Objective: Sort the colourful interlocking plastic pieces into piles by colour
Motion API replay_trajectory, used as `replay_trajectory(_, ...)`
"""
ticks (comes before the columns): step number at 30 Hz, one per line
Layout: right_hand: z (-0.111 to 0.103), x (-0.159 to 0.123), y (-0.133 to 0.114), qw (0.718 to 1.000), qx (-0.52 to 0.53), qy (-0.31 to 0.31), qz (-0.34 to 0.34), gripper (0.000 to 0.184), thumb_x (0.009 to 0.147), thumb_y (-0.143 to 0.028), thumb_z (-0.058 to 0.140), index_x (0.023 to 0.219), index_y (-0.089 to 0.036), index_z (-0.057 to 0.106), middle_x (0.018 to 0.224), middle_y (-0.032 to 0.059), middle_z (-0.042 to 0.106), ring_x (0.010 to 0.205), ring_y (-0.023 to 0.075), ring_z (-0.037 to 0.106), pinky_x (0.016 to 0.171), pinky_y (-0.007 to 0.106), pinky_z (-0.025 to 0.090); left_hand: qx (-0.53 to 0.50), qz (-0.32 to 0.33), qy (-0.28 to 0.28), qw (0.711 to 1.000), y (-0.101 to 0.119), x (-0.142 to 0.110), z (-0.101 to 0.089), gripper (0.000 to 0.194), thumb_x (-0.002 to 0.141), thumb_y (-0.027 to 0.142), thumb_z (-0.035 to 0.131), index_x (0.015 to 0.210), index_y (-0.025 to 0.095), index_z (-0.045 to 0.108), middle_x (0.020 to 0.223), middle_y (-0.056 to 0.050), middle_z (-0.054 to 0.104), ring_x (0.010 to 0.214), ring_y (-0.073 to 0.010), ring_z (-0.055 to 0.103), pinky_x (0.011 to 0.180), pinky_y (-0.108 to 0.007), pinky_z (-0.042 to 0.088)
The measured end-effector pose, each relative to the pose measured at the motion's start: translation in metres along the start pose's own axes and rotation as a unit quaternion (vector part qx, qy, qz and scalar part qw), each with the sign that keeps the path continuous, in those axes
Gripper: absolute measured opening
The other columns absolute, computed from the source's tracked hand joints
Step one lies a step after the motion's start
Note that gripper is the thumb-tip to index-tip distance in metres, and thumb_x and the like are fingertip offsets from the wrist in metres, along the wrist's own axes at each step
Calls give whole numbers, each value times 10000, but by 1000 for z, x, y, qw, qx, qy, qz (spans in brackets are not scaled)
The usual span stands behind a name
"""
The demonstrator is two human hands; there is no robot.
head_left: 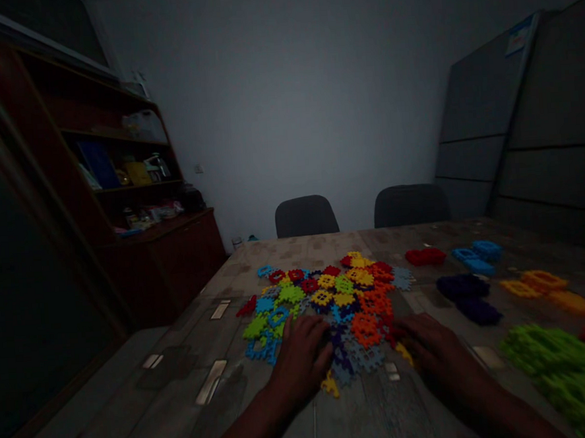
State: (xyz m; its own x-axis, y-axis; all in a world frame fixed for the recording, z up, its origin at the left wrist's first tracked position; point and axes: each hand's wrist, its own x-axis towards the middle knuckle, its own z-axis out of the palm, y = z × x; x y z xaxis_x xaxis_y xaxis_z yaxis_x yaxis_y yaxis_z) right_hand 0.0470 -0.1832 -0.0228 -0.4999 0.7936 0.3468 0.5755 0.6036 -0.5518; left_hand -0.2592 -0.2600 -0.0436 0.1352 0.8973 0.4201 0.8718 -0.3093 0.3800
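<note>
A loose heap of flat, toothed plastic pieces in many colours (329,296) lies in the middle of the patterned table (216,356). My left hand (301,357) rests palm down at the heap's near edge, fingers curled onto purple and blue pieces. Just right of it, my right hand (437,352) lies at the heap's near right edge, its fingers bent toward red and yellow pieces. The room is dark and both hands are dim, so I cannot see whether either one pinches a piece.
Sorted piles sit on the right: red (425,256), blue (476,255), purple (468,297), orange-yellow (544,289), green (559,361). Two dark chairs (306,215) stand at the table's far side. A wooden shelf unit (138,208) fills the left wall.
</note>
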Motion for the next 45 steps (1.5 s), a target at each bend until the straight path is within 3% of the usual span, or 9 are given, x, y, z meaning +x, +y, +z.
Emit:
replay_trajectory(7,14,-3,26,1000,-20,-10,9,471,930,-359,493,1290,-232,770,1324,150,760,1195,339,692,1054,546,536,12,5,-59,998,-8,1,2,462,989,148,595,1439,249,627,1507,-147,658,1449,-349,564,1240,-755,240)
replay_trajectory(13,27,-10,29,999,0,-39,-21,533,991,-416,442,1396,-201,712,1420,177,712,1284,333,674,1112,538,520,-31,46,-75,996,-3,1,0,377,957,122,553,1268,262,717,1319,-88,771,1280,-253,686,1294,-596,257)
replay_trajectory(17,25,-7,26,998,20,-48,-24,533,1033,-423,377,1387,-216,717,1421,154,716,1291,300,680,1111,495,528,-57,51,-57,995,1,3,-4,323,984,147,505,1170,261,743,1167,-66,810,1132,-232,737,1267,-560,323)
replay_trajectory(23,11,-2,28,999,24,-24,11,486,995,-378,450,1345,-223,749,1357,156,750,1230,335,700,1095,525,524,-64,-14,3,998,-17,10,-14,351,953,189,493,1167,222,770,1195,-122,808,1157,-296,725,1162,-554,467)
replay_trajectory(28,21,-5,21,998,50,-35,4,491,973,-391,465,1329,-221,758,1312,147,773,1181,324,728,1048,492,562,-74,-71,-7,995,-26,12,-26,379,930,248,533,1206,201,789,1257,-123,801,1191,-313,731,1074,-477,560)
replay_trajectory(32,25,-3,16,997,66,-35,-8,457,1010,-412,451,1269,-227,779,1310,142,773,1177,313,730,1058,486,552,-77,-73,-40,994,-20,11,-36,370,951,258,532,1214,205,786,1258,-124,798,1190,-311,730,1075,-461,552)
replay_trajectory(37,23,-1,19,998,57,-19,-11,495,1012,-386,414,1334,-208,745,1240,158,785,1117,309,742,987,476,578,-67,-46,-92,992,-5,8,-35,348,940,228,538,1202,196,765,1263,-130,781,1206,-313,700,1093,-453,519)
replay_trajectory(45,38,4,11,998,13,-49,-33,529,961,-290,468,1445,-179,649,1391,176,703,1267,322,653,1098,515,511,-49,-8,-156,986,20,4,-35,344,914,148,601,1219,224,739,1261,-90,767,1192,-284,677,1076,-414,486)
